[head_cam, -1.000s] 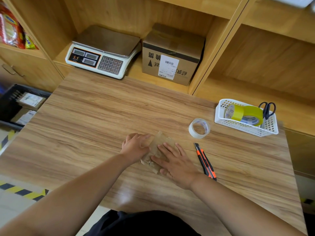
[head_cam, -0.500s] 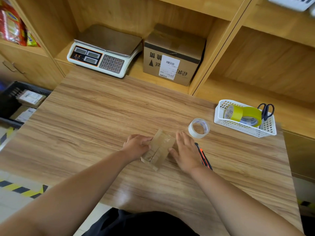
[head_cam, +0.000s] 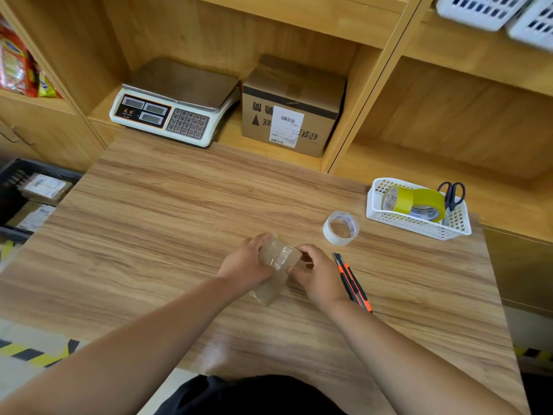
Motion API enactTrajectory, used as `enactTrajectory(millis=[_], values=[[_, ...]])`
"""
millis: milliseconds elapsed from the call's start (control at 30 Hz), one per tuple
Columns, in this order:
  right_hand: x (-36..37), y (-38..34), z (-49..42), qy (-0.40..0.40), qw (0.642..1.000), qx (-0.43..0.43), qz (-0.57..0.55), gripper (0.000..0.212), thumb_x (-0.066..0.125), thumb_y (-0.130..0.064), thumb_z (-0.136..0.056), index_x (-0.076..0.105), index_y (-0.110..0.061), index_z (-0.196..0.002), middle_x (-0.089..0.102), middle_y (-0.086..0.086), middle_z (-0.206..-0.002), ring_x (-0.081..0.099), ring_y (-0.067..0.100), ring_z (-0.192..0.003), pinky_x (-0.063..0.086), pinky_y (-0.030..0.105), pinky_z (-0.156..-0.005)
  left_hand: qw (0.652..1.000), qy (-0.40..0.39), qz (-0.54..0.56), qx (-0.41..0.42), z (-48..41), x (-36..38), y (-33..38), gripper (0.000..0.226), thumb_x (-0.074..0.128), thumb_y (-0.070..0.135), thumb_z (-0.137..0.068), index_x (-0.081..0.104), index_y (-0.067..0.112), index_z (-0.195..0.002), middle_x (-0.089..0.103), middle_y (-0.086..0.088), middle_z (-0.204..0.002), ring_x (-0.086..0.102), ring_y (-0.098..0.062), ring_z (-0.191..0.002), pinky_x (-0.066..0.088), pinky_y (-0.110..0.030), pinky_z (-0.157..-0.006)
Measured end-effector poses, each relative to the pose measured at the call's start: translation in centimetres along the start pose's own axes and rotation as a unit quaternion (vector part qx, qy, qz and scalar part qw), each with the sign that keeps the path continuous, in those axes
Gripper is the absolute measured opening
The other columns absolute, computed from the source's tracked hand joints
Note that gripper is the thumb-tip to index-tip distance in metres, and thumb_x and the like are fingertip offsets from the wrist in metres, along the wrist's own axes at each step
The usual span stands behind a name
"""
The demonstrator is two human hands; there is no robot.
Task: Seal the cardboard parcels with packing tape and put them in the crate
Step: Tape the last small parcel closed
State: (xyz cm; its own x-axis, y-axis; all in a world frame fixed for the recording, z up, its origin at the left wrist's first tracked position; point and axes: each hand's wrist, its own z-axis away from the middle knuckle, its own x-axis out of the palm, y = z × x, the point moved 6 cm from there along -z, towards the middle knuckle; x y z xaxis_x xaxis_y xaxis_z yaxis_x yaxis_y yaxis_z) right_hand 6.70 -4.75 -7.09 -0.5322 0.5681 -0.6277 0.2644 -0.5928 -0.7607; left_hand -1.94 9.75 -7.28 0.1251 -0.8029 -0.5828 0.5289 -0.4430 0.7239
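Left hand (head_cam: 247, 266): curled, parcel (head_cam: 276, 266) gripped on left side
Right hand (head_cam: 318, 272): curled, parcel pinched at right end
Parcel: tilted, lifted at table (head_cam: 149, 235) centre, near knife (head_cam: 353, 283)

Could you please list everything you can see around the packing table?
table: one, wooden
small parcel: one, brown, taped, mid-table
clear tape roll: one, right of parcel
utility knife: one, orange-black, right of parcel
basket: one, white, table's right end
yellow tape roll: one, in basket
scissors: one, black, in basket
scale: one, white, shelf
cardboard box: one, brown, beside scale
crate: one, black, left of table
labelled parcels: two, brown, in crate
hands: two; left hand, right hand both grip small parcel
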Motion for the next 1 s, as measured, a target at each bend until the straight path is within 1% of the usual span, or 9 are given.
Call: enactTrajectory(millis=[167,267,367,500,633,700,833,900,1000], values=[[-1.2,-1.6,1.3,0.074,0.989,-0.111,0.064,0.035,0.078,-0.015,-0.073,0.066,-0.015,-0.106,0.061,-0.006,-0.102,0.049,0.013,-0.097,0.038,0.023,-0.084,0.998,0.033,0.008,0.05,0.7,-0.7,1.2,0.085,0.075,0.032,-0.072,0.03,0.043,-0.143,0.048,0.014,-0.117,0.056,-0.009,-0.102,0.047,-0.024,-0.081],[-1.2,-2.7,2.2,0.126,0.958,-0.219,0.138,0.025,0.074,-0.016,-0.071,0.068,-0.009,-0.094,0.064,0.003,-0.097,0.043,0.013,-0.094,0.031,0.014,-0.082,0.997,0.038,0.009,0.066,1.0,-0.5,1.4,0.086,0.077,0.03,-0.073,0.029,0.039,-0.143,0.044,0.016,-0.112,0.054,-0.007,-0.1,0.043,-0.019,-0.078],[0.1,-3.1,3.1,0.126,0.935,-0.281,0.178,0.021,0.076,-0.009,-0.07,0.066,-0.008,-0.089,0.06,0.003,-0.096,0.042,0.015,-0.091,0.032,0.014,-0.081,0.996,0.045,0.036,0.072,1.3,-0.3,1.3,0.079,0.076,0.027,-0.076,0.034,0.033,-0.143,0.044,0.015,-0.117,0.051,-0.005,-0.103,0.039,-0.016,-0.08],[0.6,-3.3,3.5,0.131,0.934,-0.297,0.146,0.022,0.064,-0.007,-0.079,0.062,-0.01,-0.101,0.049,-0.005,-0.108,0.044,0.017,-0.094,0.037,0.02,-0.085,0.996,0.038,0.05,0.067,1.1,-0.2,1.0,0.083,0.077,0.029,-0.072,0.034,0.03,-0.143,0.045,0.01,-0.128,0.05,-0.008,-0.112,0.041,-0.019,-0.087],[1.5,-4.5,4.0,0.093,0.921,-0.33,0.185,0.031,0.053,-0.001,-0.078,0.067,-0.008,-0.104,0.057,-0.002,-0.105,0.048,0.018,-0.093,0.045,0.026,-0.082,0.998,0.006,0.031,0.053,1.2,-0.1,0.8,0.106,0.081,0.048,-0.058,0.025,0.023,-0.145,0.038,0.006,-0.135,0.044,-0.013,-0.122,0.041,-0.034,-0.103],[2.2,-4.9,4.0,0.068,0.916,-0.32,0.232,0.042,0.046,-0.004,-0.074,0.067,-0.009,-0.11,0.062,-0.001,-0.109,0.051,0.018,-0.101,0.048,0.032,-0.085,0.998,0.012,0.027,0.047,1.2,-0.1,0.5,0.107,0.083,0.049,-0.058,0.026,0.021,-0.144,0.038,0.006,-0.138,0.043,-0.014,-0.125,0.039,-0.034,-0.105],[4.2,-4.6,3.5,-0.025,0.891,-0.301,0.339,0.059,0.036,-0.012,-0.078,0.05,-0.003,-0.135,0.047,0.009,-0.143,0.035,0.023,-0.137,0.023,0.038,-0.112,0.999,0.021,0.03,0.037,1.2,-0.1,0.1,0.097,0.082,0.039,-0.066,0.027,0.02,-0.144,0.04,0.004,-0.141,0.044,-0.014,-0.126,0.039,-0.021,-0.098],[4.7,-4.4,3.2,-0.05,0.872,-0.293,0.39,0.063,0.031,-0.016,-0.079,0.043,-0.004,-0.14,0.04,0.009,-0.148,0.03,0.021,-0.141,0.016,0.039,-0.114,0.999,0.023,0.043,0.021,1.0,-0.4,0.0,0.092,0.08,0.034,-0.068,0.029,0.021,-0.142,0.044,0.002,-0.137,0.049,-0.015,-0.119,0.041,-0.021,-0.092],[4.7,-4.6,2.8,-0.056,0.865,-0.28,0.413,0.063,0.028,-0.017,-0.079,0.045,-0.005,-0.139,0.044,0.008,-0.146,0.036,0.021,-0.138,0.019,0.04,-0.112,0.998,0.024,0.057,0.012,0.8,-0.6,-0.1,0.088,0.079,0.031,-0.068,0.031,0.022,-0.14,0.049,0.0,-0.131,0.054,-0.015,-0.111,0.047,-0.026,-0.092]])
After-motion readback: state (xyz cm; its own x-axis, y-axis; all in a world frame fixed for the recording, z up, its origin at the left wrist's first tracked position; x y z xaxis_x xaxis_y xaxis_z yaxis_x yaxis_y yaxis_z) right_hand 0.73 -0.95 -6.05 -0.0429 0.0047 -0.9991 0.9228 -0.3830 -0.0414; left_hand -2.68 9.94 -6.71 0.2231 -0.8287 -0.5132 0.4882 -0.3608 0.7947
